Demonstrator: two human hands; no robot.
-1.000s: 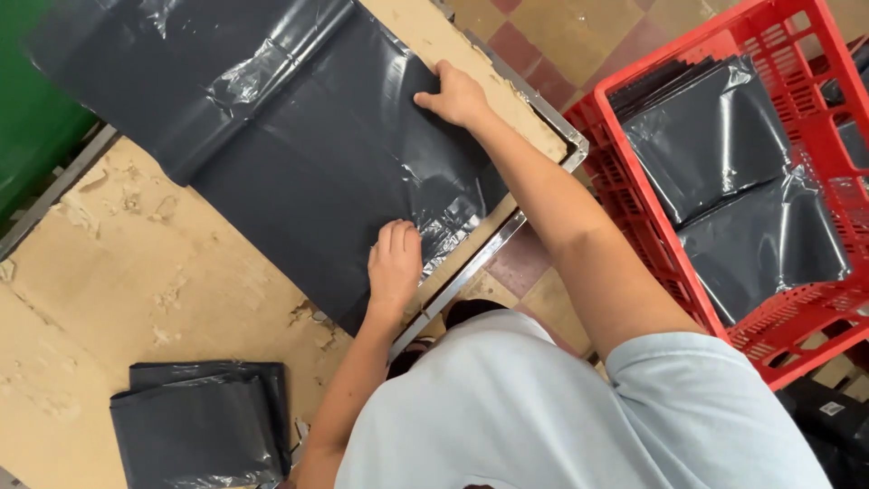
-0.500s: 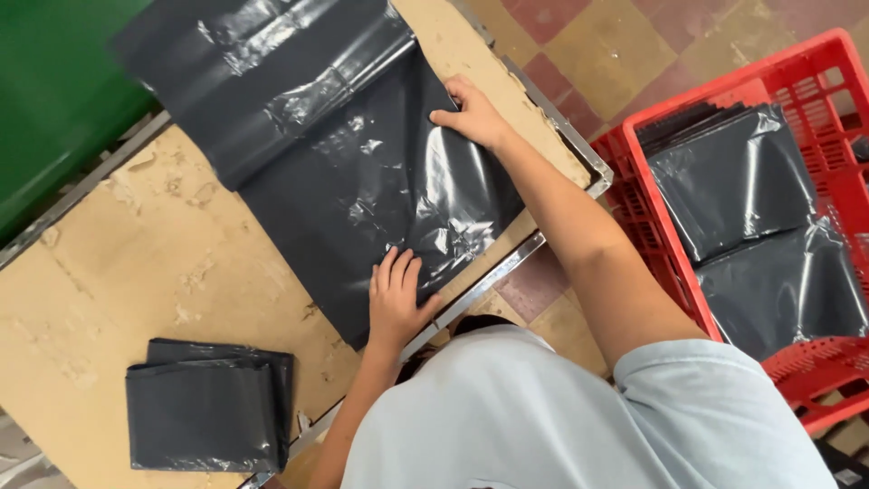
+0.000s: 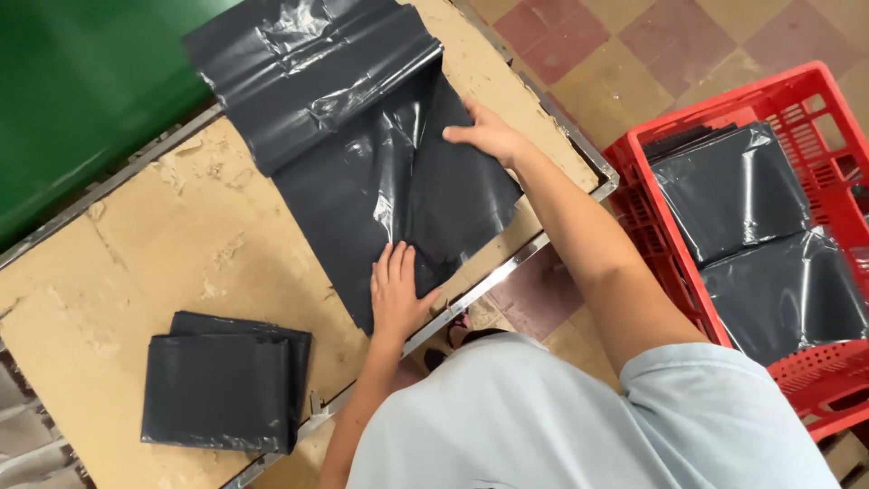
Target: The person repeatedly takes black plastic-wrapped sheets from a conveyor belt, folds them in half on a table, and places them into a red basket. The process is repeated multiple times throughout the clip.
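A person stands at a worn, paper-covered work table edged with a metal rim, seen from above. A large dark grey plastic bag lies spread across the table's far right part, its upper portion doubled over in glossy wrinkles. The left hand lies flat on the bag's near corner, close to the table's near edge, fingers straight and together, pressing down and gripping nothing. The right hand rests on the bag's right side near the table's right rim, fingers extended along a raised crease; whether it pinches the film or only pushes it cannot be told.

A stack of folded grey bags sits at the table's near left corner. Off the table's right side, a red plastic crate on the tiled floor holds more grey bags.

Judging from this, the slick film could slide under the flat palms and fold crookedly, and the corner near the table's edge could slip off the rim if the left hand eases its pressure.

Compared with half a second ago, the right hand has moved inward from the bag's right edge, drawing a flap of film with it, while the left hand holds the same near corner.
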